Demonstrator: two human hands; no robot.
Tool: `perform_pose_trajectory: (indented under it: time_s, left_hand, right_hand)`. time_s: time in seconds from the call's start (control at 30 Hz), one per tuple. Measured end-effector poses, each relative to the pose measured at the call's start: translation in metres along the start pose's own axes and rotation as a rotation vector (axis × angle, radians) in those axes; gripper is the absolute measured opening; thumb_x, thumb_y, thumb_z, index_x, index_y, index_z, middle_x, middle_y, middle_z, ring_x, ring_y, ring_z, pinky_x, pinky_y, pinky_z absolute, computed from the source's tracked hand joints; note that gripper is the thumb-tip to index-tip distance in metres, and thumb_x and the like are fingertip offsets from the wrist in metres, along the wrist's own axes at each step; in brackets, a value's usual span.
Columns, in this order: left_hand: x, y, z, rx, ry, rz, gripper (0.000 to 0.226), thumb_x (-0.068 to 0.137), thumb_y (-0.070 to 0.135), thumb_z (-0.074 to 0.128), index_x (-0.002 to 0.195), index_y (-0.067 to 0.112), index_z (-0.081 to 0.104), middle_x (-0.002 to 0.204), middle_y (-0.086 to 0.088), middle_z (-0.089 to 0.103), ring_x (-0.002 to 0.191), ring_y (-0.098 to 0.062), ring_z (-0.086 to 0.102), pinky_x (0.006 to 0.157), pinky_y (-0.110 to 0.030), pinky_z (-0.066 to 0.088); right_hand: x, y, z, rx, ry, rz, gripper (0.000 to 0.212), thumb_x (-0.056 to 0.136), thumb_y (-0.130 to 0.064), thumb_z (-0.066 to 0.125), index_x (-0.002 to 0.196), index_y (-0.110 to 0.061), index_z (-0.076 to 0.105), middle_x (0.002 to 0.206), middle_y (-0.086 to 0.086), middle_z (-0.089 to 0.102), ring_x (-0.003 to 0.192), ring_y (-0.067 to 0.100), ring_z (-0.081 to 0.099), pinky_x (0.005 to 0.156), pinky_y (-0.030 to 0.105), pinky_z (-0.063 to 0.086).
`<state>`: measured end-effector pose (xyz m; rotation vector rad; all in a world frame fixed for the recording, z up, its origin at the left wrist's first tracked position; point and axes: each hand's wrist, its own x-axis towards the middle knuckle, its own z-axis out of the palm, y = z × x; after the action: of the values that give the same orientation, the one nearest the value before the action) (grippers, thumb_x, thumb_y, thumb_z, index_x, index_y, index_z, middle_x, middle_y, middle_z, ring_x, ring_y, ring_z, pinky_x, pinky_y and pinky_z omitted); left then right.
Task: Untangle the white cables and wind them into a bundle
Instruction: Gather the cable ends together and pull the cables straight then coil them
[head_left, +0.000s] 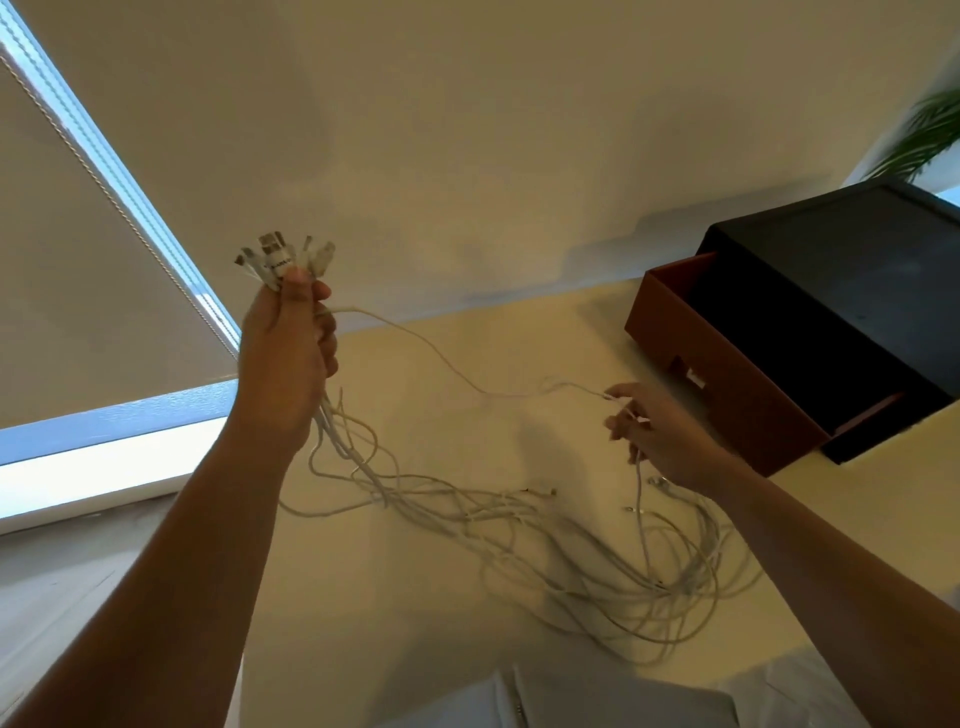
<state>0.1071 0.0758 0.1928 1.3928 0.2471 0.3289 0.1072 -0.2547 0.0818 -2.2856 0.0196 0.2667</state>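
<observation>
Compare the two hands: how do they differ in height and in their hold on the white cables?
The left hand is raised high; the right hand is lower, near the table. The left hand grips many cable ends in a fist; the right hand pinches what looks like one cable. Both hold white cables.

We see white cables (467, 514), their plugs (280, 254) white with silver metal ends, over a plain cream tabletop (415, 597); the wall (467, 130) is the same cream, no pattern. Storage box: black shell (857, 291), reddish-brown drawer (727, 374). We also log a plain beige roller blind (78, 260), green palm fronds (930, 135) and a pale floor (52, 597) with faint wood grain.
</observation>
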Motion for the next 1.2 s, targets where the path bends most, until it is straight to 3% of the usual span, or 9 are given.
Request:
perform_pose_trajectory:
  time_s: [0.1, 0.23, 0.47, 0.63, 0.77, 0.87, 0.97, 1.1, 1.2]
  left_hand:
    - [-0.008, -0.005, 0.009, 0.038, -0.080, 0.002, 0.034, 0.105, 0.032, 0.034, 0.078, 0.018, 0.048, 0.044, 0.013, 0.034, 0.040, -0.002, 0.026, 0.039, -0.017, 0.018]
    - [-0.016, -0.010, 0.017, 0.105, -0.149, -0.028, 0.033, 0.105, 0.030, 0.034, 0.079, 0.016, 0.050, 0.044, 0.013, 0.034, 0.038, -0.002, 0.025, 0.038, -0.015, 0.017]
    - [-0.025, -0.031, 0.019, 0.380, -0.275, -0.089, 0.031, 0.103, 0.029, 0.040, 0.079, 0.016, 0.055, 0.054, 0.006, 0.039, 0.040, -0.002, 0.031, 0.040, -0.013, 0.025]
    - [-0.025, -0.038, 0.014, 0.523, -0.309, -0.098, 0.031, 0.102, 0.032, 0.040, 0.080, 0.018, 0.056, 0.063, 0.006, 0.046, 0.048, -0.004, 0.039, 0.047, -0.017, 0.030]
    - [-0.019, -0.039, 0.005, 0.571, -0.296, -0.150, 0.032, 0.102, 0.035, 0.041, 0.080, 0.019, 0.057, 0.063, 0.003, 0.046, 0.051, -0.009, 0.037, 0.048, -0.022, 0.028]
    - [-0.012, -0.032, -0.003, 0.513, -0.230, -0.161, 0.032, 0.102, 0.036, 0.041, 0.079, 0.019, 0.057, 0.060, 0.004, 0.044, 0.049, -0.009, 0.035, 0.046, -0.021, 0.028]
    - [-0.011, -0.027, -0.004, 0.494, -0.212, -0.151, 0.032, 0.102, 0.035, 0.041, 0.080, 0.019, 0.057, 0.061, 0.003, 0.045, 0.047, -0.007, 0.037, 0.049, -0.022, 0.030]
    - [-0.016, -0.027, 0.003, 0.520, -0.268, -0.153, 0.030, 0.103, 0.031, 0.041, 0.083, 0.015, 0.057, 0.062, 0.003, 0.054, 0.040, -0.003, 0.037, 0.041, -0.014, 0.030]
    - [-0.021, -0.030, 0.007, 0.553, -0.310, -0.158, 0.029, 0.103, 0.031, 0.041, 0.083, 0.016, 0.057, 0.064, 0.004, 0.061, 0.044, -0.011, 0.034, 0.039, -0.015, 0.029]
  right_hand:
    - [0.005, -0.019, 0.005, 0.009, 0.041, -0.099, 0.015, 0.098, -0.021, 0.051, 0.092, -0.033, 0.058, 0.067, -0.004, 0.059, 0.051, 0.005, 0.049, 0.049, 0.024, 0.041]
    - [0.006, -0.041, 0.008, 0.046, 0.152, -0.123, 0.018, 0.099, -0.018, 0.049, 0.087, -0.023, 0.062, 0.065, -0.003, 0.057, 0.058, 0.009, 0.052, 0.057, 0.025, 0.046]
    - [0.004, -0.067, 0.002, 0.544, 0.219, -0.044, 0.032, 0.102, -0.017, 0.040, 0.074, -0.014, 0.055, 0.066, 0.001, 0.048, 0.067, 0.013, 0.053, 0.067, 0.023, 0.042]
    - [0.003, -0.070, -0.002, 0.921, 0.116, 0.012, 0.035, 0.103, -0.023, 0.035, 0.074, -0.014, 0.051, 0.056, -0.004, 0.048, 0.066, 0.011, 0.058, 0.073, 0.027, 0.040]
    - [0.001, -0.072, -0.006, 1.059, 0.106, 0.029, 0.037, 0.104, -0.028, 0.032, 0.074, -0.014, 0.049, 0.054, -0.003, 0.048, 0.073, 0.012, 0.063, 0.075, 0.027, 0.041]
    - [0.001, -0.068, -0.010, 1.079, 0.087, 0.039, 0.034, 0.102, -0.025, 0.037, 0.075, -0.011, 0.052, 0.062, 0.001, 0.054, 0.090, 0.019, 0.066, 0.079, 0.027, 0.045]
    - [-0.001, -0.065, -0.009, 1.066, -0.039, 0.023, 0.032, 0.100, -0.016, 0.039, 0.071, -0.009, 0.050, 0.080, 0.002, 0.064, 0.107, 0.022, 0.063, 0.089, 0.032, 0.043]
    - [-0.004, -0.073, -0.006, 1.101, -0.079, 0.014, 0.028, 0.099, -0.014, 0.039, 0.075, -0.008, 0.052, 0.089, 0.002, 0.059, 0.087, 0.017, 0.069, 0.080, 0.027, 0.044]
    - [-0.005, -0.079, -0.005, 1.085, -0.066, 0.030, 0.046, 0.102, -0.025, 0.035, 0.062, -0.009, 0.055, 0.076, 0.002, 0.061, 0.068, 0.014, 0.065, 0.073, 0.027, 0.043]
